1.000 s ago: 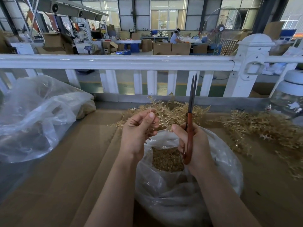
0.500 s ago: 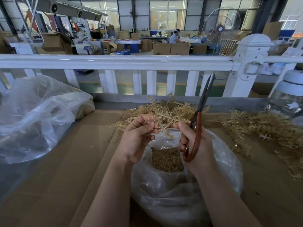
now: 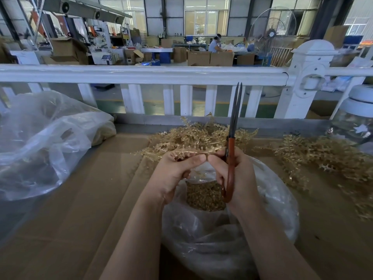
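My left hand (image 3: 175, 173) pinches a gold plastic sprig (image 3: 193, 152) held level above an open clear bag (image 3: 268, 201). That bag holds small gold cut pieces (image 3: 203, 197). My right hand (image 3: 238, 174) grips red-handled scissors (image 3: 232, 150), whose dark blades point straight up and are almost together. The right thumb meets the left thumb at the sprig's right end. A pile of gold sprigs (image 3: 197, 136) lies on the cardboard just behind both hands.
Brown cardboard (image 3: 84, 209) covers the table. A large crumpled clear bag (image 3: 40, 142) sits at the left, more gold sprigs (image 3: 327, 158) at the right, a glass jar with a white lid (image 3: 357, 116) at the far right. A white railing (image 3: 141, 74) borders the back.
The scissors swung from tilted right back to upright and their blades nearly closed. My left hand brought a sprig up level, and both thumbs came together at it.
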The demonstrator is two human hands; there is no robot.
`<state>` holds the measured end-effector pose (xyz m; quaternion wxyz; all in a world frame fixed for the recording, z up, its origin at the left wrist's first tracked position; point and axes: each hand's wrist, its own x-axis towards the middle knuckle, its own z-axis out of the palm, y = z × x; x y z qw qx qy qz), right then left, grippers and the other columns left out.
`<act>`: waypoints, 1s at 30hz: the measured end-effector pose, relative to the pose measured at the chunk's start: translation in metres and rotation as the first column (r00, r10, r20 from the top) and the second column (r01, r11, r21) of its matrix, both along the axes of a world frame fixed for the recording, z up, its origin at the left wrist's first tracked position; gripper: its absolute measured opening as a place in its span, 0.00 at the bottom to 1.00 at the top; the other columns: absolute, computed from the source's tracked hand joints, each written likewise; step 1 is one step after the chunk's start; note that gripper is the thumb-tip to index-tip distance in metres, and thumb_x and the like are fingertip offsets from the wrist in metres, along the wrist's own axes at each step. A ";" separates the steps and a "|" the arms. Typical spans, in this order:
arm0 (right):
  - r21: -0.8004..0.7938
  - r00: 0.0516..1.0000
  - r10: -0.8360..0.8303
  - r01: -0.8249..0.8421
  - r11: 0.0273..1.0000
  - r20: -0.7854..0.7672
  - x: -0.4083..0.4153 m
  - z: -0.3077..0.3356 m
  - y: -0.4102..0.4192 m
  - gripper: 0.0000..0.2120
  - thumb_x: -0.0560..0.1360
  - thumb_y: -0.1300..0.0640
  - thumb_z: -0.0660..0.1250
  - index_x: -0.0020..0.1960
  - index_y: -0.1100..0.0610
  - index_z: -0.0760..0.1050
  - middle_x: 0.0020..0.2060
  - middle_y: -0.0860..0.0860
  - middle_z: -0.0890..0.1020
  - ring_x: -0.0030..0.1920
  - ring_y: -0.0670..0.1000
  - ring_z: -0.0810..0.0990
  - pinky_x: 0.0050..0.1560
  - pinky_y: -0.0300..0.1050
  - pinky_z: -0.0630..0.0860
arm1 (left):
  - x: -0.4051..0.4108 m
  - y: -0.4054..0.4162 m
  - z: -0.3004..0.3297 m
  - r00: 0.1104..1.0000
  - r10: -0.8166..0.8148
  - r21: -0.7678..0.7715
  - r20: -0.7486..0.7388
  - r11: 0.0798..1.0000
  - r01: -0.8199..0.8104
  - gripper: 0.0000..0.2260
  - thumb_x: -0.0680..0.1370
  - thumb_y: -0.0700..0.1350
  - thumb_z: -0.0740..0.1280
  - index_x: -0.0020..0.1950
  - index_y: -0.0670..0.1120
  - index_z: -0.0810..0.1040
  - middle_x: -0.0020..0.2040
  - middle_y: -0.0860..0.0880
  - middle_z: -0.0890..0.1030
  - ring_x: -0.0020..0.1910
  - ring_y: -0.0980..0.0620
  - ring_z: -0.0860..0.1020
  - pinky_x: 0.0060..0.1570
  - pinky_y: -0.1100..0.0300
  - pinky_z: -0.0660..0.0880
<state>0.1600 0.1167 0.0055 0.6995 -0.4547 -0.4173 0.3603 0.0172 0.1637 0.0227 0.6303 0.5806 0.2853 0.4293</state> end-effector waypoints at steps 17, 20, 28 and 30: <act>-0.049 0.976 0.044 -0.056 0.997 -0.214 0.004 0.000 0.000 0.12 0.70 0.60 0.77 0.48 0.57 0.75 0.32 0.50 0.74 0.28 0.47 0.68 0.25 0.37 0.67 | 0.009 0.003 -0.005 0.661 0.746 0.534 -0.081 0.592 -0.603 0.31 0.61 0.52 0.82 0.58 0.54 0.71 0.54 0.53 0.73 0.53 0.54 0.72 0.56 0.57 0.71; -0.018 0.947 0.019 -0.026 0.999 -0.320 0.006 -0.001 0.000 0.15 0.66 0.57 0.77 0.48 0.57 0.75 0.32 0.50 0.74 0.28 0.48 0.69 0.24 0.37 0.68 | 0.012 0.001 -0.005 0.710 0.704 0.645 -0.008 0.546 -0.535 0.15 0.68 0.58 0.76 0.37 0.49 0.77 0.35 0.55 0.78 0.35 0.53 0.75 0.36 0.50 0.75; 0.010 0.970 0.008 -0.006 1.000 -0.241 0.003 -0.003 0.000 0.11 0.70 0.59 0.76 0.47 0.56 0.75 0.32 0.48 0.80 0.30 0.44 0.78 0.28 0.34 0.74 | 0.027 -0.005 -0.006 0.869 0.314 0.368 -0.382 0.914 -0.169 0.18 0.77 0.61 0.66 0.43 0.48 0.85 0.36 0.53 0.84 0.32 0.57 0.79 0.34 0.56 0.78; -0.034 0.985 -0.043 0.038 0.999 -0.168 0.003 -0.005 0.001 0.09 0.73 0.61 0.75 0.47 0.56 0.75 0.32 0.48 0.80 0.31 0.45 0.78 0.29 0.34 0.73 | 0.025 -0.004 -0.005 0.943 0.232 0.250 -0.239 0.953 -0.171 0.10 0.77 0.50 0.70 0.49 0.44 0.86 0.40 0.51 0.85 0.32 0.59 0.79 0.30 0.64 0.74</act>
